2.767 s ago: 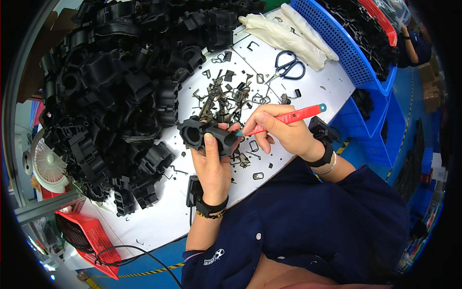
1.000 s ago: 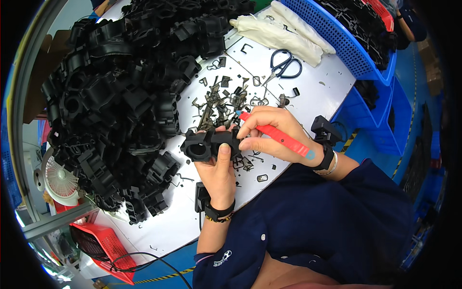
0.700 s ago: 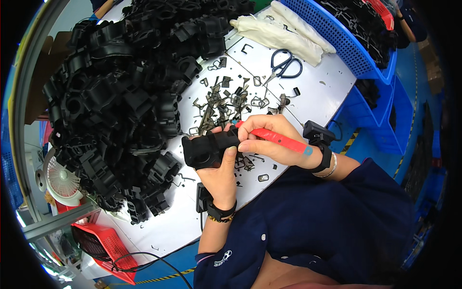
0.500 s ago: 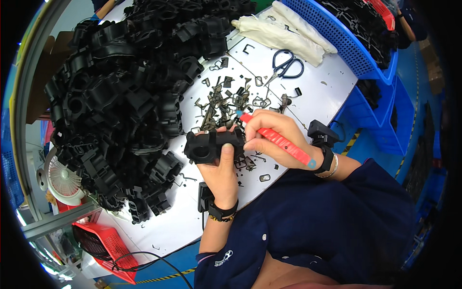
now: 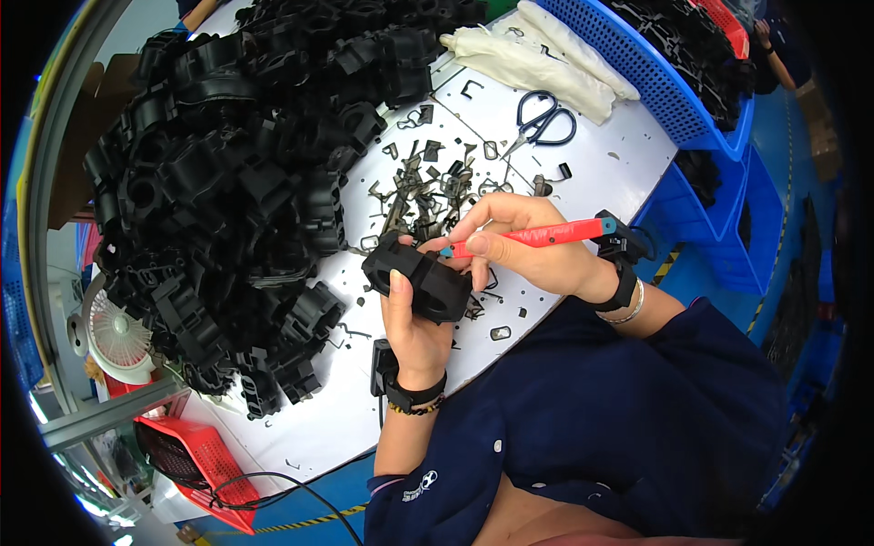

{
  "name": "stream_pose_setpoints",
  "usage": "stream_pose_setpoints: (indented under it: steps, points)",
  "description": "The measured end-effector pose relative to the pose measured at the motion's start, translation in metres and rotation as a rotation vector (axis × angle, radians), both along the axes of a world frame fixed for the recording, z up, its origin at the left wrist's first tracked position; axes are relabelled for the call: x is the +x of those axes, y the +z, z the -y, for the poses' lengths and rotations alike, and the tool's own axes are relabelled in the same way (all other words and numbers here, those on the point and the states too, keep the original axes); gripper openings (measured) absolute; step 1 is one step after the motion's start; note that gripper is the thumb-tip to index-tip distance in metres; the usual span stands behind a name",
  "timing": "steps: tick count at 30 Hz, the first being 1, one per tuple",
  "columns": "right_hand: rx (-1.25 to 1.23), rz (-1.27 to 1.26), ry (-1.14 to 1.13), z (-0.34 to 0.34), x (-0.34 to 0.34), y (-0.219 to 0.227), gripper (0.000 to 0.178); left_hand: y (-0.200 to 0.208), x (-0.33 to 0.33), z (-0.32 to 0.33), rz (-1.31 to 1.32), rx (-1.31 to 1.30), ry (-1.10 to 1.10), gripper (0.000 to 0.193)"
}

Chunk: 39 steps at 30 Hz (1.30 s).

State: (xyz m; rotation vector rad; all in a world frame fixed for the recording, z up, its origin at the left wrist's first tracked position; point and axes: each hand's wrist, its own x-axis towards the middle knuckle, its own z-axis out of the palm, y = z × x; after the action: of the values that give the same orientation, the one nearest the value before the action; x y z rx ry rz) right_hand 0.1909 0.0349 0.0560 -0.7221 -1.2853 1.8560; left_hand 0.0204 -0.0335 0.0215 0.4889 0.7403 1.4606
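Note:
My left hand point(image 5: 414, 337) is closed around a black moulded plastic part point(image 5: 423, 278), its thumb lying across the near side. In my right hand point(image 5: 537, 250) is a slim red-handled tool point(image 5: 555, 234) with blue-grey ends, held like a pen. Its front end meets the upper right side of the part; the blade or tip is too small to make out. Just beyond both hands, a scatter of small dark plastic scraps point(image 5: 428, 187) covers the white table point(image 5: 300, 446).
A tall heap of black plastic parts point(image 5: 218, 182) fills the left. Dark-handled scissors point(image 5: 546, 118) and pale cloth gloves point(image 5: 537, 73) lie at the back. Blue crates point(image 5: 637, 59) stand right, a red basket point(image 5: 218, 464) lower left, near a white fan point(image 5: 118, 337). Another person's arm point(image 5: 778, 68) shows far right.
The black part has been turned and tilted in my left hand. My right hand has swung the red tool nearly level, bringing its front end onto the part.

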Motion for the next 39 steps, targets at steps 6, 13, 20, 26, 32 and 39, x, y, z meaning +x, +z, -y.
stream_pose_setpoints:
  steps: [6,13,20,26,32,39]
  points:
    - [-0.028,0.012,0.006,-0.004,-0.001,-0.003,0.019,-0.001,-0.005,0.002,0.000,0.053,-0.069,0.056]
    - [0.067,0.073,-0.083,-0.008,0.010,0.006,0.022,0.002,0.000,0.001,-0.030,-0.042,0.107,0.054]
    - [0.082,0.150,0.073,0.000,0.001,0.008,0.013,0.003,0.003,-0.001,-0.189,-0.125,0.055,0.054]
    - [0.130,0.247,0.065,0.001,-0.001,0.009,0.012,0.009,0.006,-0.002,-0.233,-0.125,0.050,0.053]
    - [0.147,0.314,0.035,0.001,-0.002,0.013,0.015,0.008,0.005,-0.001,-0.273,-0.125,0.044,0.054]
    - [0.122,0.303,0.057,0.001,-0.003,0.011,0.018,0.006,0.002,0.000,-0.262,-0.112,0.002,0.055]
